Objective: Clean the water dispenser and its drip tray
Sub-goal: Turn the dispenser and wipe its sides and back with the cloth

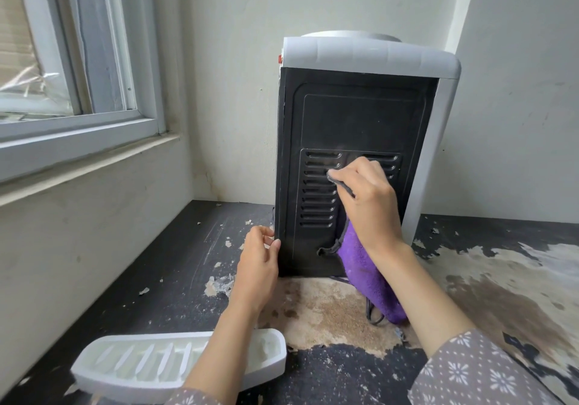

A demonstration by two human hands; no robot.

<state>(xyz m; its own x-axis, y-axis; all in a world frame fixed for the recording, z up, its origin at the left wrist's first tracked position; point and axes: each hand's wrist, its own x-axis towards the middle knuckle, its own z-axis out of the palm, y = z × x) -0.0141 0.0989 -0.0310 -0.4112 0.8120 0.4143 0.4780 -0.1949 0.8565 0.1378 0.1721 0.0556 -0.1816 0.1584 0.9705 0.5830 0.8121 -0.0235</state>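
A white water dispenser (363, 113) stands on the worn black table with its black back panel facing me. My right hand (369, 201) grips a purple cloth (366, 276) and presses a grey corner of it against the vent slots of the panel. The rest of the cloth hangs down under my wrist. My left hand (258, 263) holds the lower left edge of the back panel, thumb on the panel face. The white drip tray (269, 357) lies on the table at the near left, partly hidden by my left forearm.
The table (163, 282) has peeling black coating and bare brown patches. A black power cord (371, 314) comes out below the dispenser under the cloth. A window and its sill (94, 160) run along the left wall. White walls close off the back and right.
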